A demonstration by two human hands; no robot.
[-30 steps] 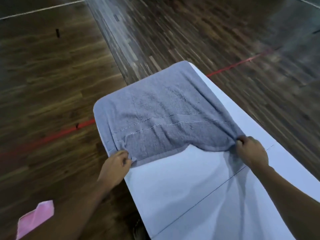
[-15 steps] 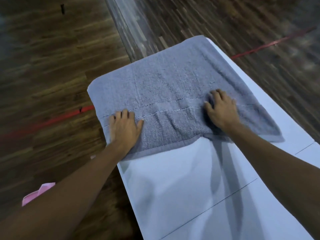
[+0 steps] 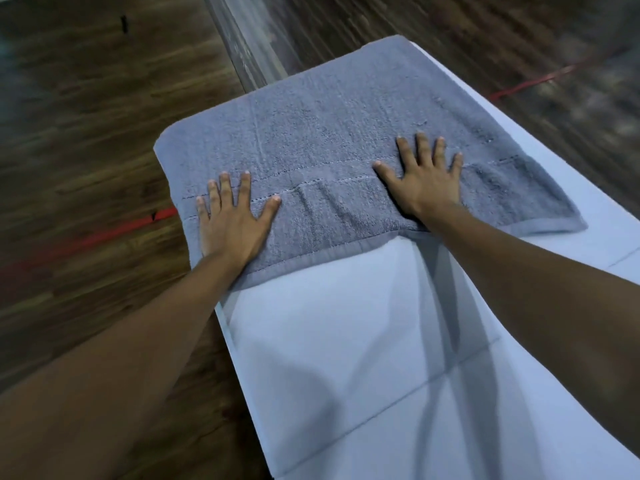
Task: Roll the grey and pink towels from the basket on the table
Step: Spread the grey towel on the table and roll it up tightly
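White table on a dark wooden floor crossed by a red line. Spread flat over the table's far end, a grey towel: terry pile, stitched band, hemmed near edge, a small ruck at mid-width. Presses it palms down with left hand and right hand, fingers straight, splayed wide.

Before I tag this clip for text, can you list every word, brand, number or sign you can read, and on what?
None can be read.
The grey towel shows only stitched lines, no visible label.
The white table carries no print.
The red line on the floor is a plain stripe.
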